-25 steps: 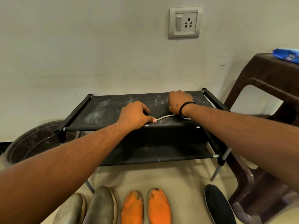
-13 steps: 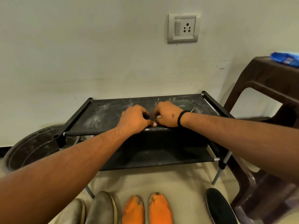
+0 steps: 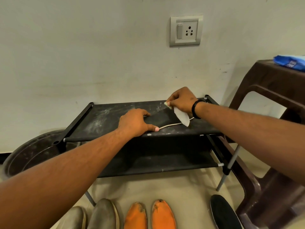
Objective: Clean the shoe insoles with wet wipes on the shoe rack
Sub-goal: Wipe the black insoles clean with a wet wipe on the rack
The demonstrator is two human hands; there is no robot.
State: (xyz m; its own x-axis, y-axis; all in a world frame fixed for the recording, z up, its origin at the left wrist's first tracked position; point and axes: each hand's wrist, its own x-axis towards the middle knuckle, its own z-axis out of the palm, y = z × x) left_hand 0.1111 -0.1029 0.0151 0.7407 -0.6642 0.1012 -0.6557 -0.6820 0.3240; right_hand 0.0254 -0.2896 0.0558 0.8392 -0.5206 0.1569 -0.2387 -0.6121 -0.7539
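Note:
A black insole with a pale edge lies flat on the top shelf of the dusty black shoe rack. My left hand presses down on its near left end, with fingers on top and the thumb along the front edge. My right hand is raised just above the insole's far right end. It pinches a white wet wipe, which hangs down and touches the insole. A blue wipes pack sits on the brown stool at the right.
On the floor in front of the rack lie two grey insoles, two orange insoles and a black one. A dark round basin stands left of the rack. A wall socket is above.
My right hand has swept from beside my left hand to the insole's far right end and lifted, with the wipe now dangling. My left hand stays pressing the insole.

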